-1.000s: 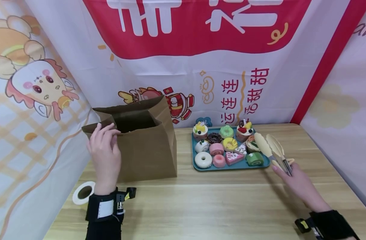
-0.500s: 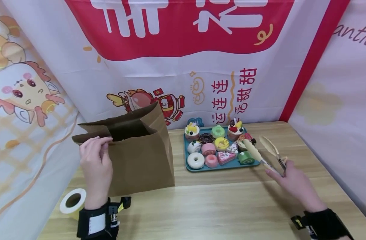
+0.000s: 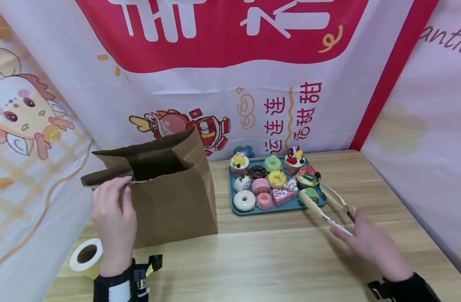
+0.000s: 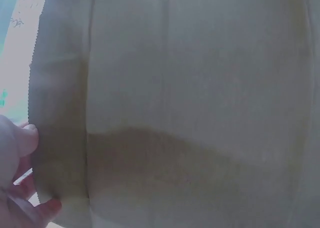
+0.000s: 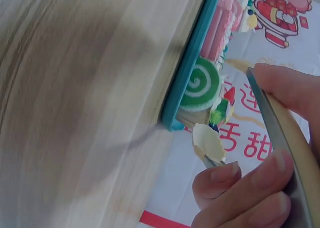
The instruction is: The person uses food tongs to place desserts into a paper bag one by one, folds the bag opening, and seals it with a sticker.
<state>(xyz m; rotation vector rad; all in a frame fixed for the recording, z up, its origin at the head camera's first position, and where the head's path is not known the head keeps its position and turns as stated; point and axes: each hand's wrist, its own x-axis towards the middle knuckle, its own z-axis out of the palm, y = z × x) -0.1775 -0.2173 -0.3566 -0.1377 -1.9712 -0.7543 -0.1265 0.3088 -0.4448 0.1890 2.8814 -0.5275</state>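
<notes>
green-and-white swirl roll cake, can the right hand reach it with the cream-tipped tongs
Probably yes: the right hand holds the tongs spread near the roll cake, and nothing else visibly blocks its near side.

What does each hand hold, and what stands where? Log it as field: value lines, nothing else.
Left grip: holds bag by its rim
Right grip: holds tongs
Tongs: spread, one tip each side of green cake; contact unclear
Bag: upright, mouth open, left of tray
Tray: blue, on table, bearing doughnuts and cakes
Hollow roll: on table, beside left wrist
</notes>
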